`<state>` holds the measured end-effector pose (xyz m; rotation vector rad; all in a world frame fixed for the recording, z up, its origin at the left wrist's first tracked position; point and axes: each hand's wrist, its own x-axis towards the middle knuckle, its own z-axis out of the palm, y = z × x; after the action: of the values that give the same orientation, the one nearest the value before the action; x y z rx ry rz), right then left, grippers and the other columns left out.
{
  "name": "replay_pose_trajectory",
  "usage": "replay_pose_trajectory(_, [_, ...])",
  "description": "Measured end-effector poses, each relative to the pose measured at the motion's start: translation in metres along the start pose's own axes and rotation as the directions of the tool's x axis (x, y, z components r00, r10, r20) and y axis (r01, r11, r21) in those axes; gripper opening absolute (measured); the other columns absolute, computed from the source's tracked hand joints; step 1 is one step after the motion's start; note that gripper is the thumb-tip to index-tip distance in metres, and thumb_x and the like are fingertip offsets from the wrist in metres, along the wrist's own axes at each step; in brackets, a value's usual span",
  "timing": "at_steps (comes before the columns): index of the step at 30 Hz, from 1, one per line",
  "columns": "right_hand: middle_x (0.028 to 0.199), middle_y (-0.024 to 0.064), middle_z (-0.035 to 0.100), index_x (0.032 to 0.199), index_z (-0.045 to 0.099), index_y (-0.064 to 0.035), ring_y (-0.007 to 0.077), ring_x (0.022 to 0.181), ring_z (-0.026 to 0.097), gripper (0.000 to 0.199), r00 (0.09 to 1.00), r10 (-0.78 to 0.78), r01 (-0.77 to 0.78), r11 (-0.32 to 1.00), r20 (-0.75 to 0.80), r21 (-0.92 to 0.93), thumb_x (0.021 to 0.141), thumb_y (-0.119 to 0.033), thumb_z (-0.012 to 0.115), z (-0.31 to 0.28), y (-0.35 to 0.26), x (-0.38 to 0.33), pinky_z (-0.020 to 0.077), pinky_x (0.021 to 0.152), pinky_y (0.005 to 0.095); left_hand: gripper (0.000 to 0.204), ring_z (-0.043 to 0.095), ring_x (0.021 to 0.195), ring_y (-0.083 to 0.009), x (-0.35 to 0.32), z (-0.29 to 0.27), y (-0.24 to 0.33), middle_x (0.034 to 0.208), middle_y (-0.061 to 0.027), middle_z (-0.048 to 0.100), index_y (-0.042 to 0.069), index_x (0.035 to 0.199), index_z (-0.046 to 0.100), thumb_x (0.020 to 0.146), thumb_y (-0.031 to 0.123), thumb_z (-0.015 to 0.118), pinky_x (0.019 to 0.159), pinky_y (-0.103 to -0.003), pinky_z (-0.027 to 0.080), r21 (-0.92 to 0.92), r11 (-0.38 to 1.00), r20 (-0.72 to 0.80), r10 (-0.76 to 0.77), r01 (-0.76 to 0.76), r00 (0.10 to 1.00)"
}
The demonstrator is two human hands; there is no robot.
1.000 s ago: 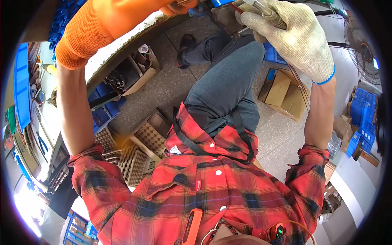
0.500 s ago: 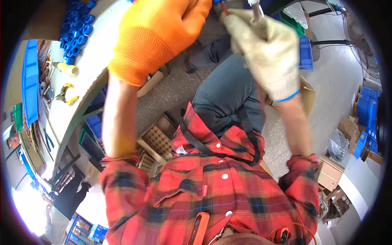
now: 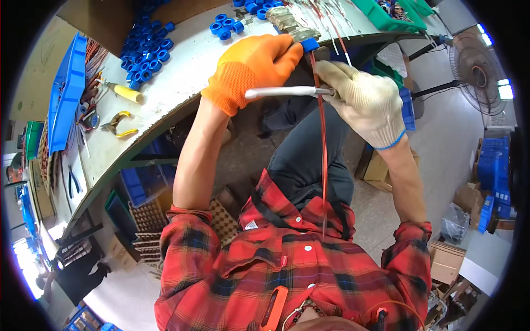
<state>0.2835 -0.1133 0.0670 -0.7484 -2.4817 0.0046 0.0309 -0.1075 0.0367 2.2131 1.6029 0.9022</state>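
My left hand [image 3: 256, 69], in an orange knit glove, is closed with its fingertips at a small blue ring-like part [image 3: 309, 45] at the bench's near edge. From that part a long strand of reddish-brown wire [image 3: 324, 160] hangs down in front of my shirt. My right hand [image 3: 361, 99], in a cream glove with a blue cuff, is closed around a metal tool with a long white handle [image 3: 284, 91]. The handle points left, crossing the wire. The tool's working end is hidden in the right hand, whose fingertips are close to the wire.
The bench [image 3: 176, 60] carries a pile of blue rings [image 3: 146, 60], a smaller cluster of them [image 3: 225, 26], yellow-handled pliers [image 3: 117, 126] and loose wires [image 3: 337, 22]. A green bin [image 3: 392, 16] stands at the far right. A fan [image 3: 476, 74] and cardboard boxes [image 3: 381, 168] are on the right.
Both hands now appear lower in the picture, and more of the bench shows. The white tool handle has swung to point left, and the long hanging wire has come into view.
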Motion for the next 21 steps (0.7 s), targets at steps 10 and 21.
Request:
replay_pose_trajectory(10, [0.1,0.0107,0.082,0.107,0.08,-0.0037,0.0313,0.076,0.075,0.026,0.988,0.143,-0.131,0.975,0.058,-0.178,0.1,-0.029,0.077,0.011,0.029,0.101,0.0578,0.072,0.0392,0.031,0.066,0.077,-0.0444,-0.002,0.041,-0.001,0.083,-0.0182,0.073,0.004,0.087,0.069,0.105,0.029,0.068,0.071,-0.051,0.052,-0.036,0.998,-0.211,0.044,-0.053,0.976])
replay_pose_trajectory(21, [0.072,0.0034,0.065,0.102,0.072,-0.0059,0.0145,0.053,0.053,0.032,0.292,0.818,-0.835,-0.034,0.495,0.55,0.114,-0.033,0.061,0.048,-0.004,-0.091,0.0405,0.052,0.0302,0.019,0.063,0.078,-0.0321,-0.003,0.036,0.003,0.085,-0.0092,0.07,0.004,0.091,0.07,0.102,0.019,0.074,0.075,-0.045,0.049,-0.014,0.997,-0.309,0.067,-0.075,0.949])
